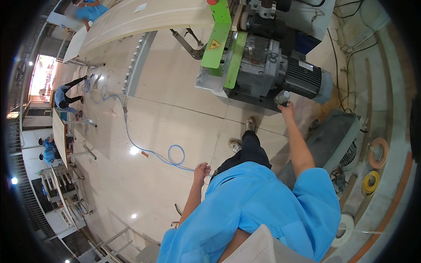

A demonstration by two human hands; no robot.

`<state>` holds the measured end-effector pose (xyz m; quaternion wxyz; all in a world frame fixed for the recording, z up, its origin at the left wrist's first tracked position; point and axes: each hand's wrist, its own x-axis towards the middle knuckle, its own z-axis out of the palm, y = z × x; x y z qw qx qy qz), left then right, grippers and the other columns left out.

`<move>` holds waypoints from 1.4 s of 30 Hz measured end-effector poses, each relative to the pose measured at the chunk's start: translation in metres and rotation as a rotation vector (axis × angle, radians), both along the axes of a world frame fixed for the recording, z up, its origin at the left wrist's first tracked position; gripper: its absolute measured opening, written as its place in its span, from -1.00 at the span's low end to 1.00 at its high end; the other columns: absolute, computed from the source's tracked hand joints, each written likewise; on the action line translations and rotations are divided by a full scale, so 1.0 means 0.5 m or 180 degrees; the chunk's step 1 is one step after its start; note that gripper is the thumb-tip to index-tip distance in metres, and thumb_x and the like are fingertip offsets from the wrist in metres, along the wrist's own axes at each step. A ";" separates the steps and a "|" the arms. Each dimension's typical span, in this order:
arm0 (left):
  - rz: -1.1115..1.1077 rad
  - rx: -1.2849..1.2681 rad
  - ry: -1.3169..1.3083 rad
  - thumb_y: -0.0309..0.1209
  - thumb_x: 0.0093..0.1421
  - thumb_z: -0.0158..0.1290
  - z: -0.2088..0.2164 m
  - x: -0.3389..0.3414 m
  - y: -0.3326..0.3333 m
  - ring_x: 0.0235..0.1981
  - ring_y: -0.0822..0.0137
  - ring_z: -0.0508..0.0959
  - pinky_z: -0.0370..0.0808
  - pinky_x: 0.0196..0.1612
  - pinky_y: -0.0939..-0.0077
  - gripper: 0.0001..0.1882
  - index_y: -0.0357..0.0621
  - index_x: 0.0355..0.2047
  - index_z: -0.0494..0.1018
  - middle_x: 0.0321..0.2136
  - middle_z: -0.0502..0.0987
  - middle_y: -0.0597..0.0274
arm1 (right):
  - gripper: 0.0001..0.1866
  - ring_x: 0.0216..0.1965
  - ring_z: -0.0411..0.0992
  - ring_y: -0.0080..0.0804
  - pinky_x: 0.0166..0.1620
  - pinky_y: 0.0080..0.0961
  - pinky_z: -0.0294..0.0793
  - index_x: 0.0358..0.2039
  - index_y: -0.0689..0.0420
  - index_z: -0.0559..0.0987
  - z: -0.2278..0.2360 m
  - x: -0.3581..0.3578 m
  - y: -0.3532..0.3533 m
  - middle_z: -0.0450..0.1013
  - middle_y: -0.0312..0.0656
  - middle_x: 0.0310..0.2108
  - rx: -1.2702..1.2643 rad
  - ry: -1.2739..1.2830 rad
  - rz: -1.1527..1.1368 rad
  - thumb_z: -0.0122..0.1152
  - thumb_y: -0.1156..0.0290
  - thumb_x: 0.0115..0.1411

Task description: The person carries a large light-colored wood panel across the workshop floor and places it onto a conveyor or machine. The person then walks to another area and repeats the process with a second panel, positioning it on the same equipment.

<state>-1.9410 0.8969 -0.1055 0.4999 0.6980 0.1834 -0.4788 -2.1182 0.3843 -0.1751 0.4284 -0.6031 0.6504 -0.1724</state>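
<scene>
The right hand reaches out to a small grey cylindrical piece at the near right corner of the machine's dark base, just on the near side of the ribbed motor. Its fingertips appear to touch the lower, darker end of that piece, but the view is too small to make out whether the grip is closed around it or only resting there, or whether the piece is loose or fixed to the machine. The left hand hangs well apart on the left, fingers loosely curled; a blue hose runs over the floor up to just beside it, and I cannot say whether that grip has hold of the hose or merely overlaps it in view. Green guards stand on the machine's left side, and a long pale panel stretches away to the far left. The step in hand looks like handling the cylindrical piece one-handed, at arm's length. From here, the next move seems to call for a secure grip around its side, with the knuckles clear of the motor and base edge.
</scene>
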 end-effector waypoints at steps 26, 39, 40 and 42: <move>0.0238 -0.1731 -0.0182 -0.19 0.27 0.07 0.272 0.185 -0.538 -0.27 0.45 0.50 0.45 -0.17 0.57 -0.63 -0.20 -0.07 0.36 -0.28 0.49 0.22 | -0.76 -0.53 0.39 -0.49 -0.46 -0.49 0.41 -0.44 0.19 0.53 -0.051 -0.036 0.248 0.44 -0.26 -0.56 0.1452 0.0077 0.1597 0.28 0.27 0.06; 0.0946 -0.1598 0.0197 -0.09 0.24 0.09 0.238 0.223 -0.573 0.14 0.11 0.27 0.22 0.22 0.29 -0.32 -0.34 0.15 0.16 0.08 0.27 -0.14 | -0.71 -0.52 0.47 -0.43 -0.45 -0.47 0.46 -0.35 0.21 0.55 -0.042 0.099 0.224 0.50 -0.18 -0.51 0.1799 0.0220 0.1774 0.26 0.23 0.04; 0.1014 -0.1532 0.0193 -0.08 0.23 0.09 0.238 0.225 -0.571 0.17 0.09 0.24 0.19 0.24 0.28 -0.27 -0.36 0.19 0.11 0.12 0.22 -0.16 | -0.68 -0.54 0.48 -0.41 -0.46 -0.46 0.45 -0.36 0.22 0.56 -0.043 0.093 0.228 0.51 -0.16 -0.54 0.1869 0.0318 0.1709 0.26 0.21 0.02; 0.1127 -0.1404 0.0172 -0.06 0.22 0.11 0.240 0.229 -0.567 0.22 0.06 0.18 0.14 0.27 0.26 -0.16 -0.39 0.25 0.00 0.19 0.13 -0.20 | -0.69 -0.56 0.48 -0.39 -0.47 -0.44 0.46 -0.38 0.23 0.57 -0.045 0.077 0.236 0.51 -0.14 -0.54 0.1716 0.0274 0.1827 0.24 0.22 0.01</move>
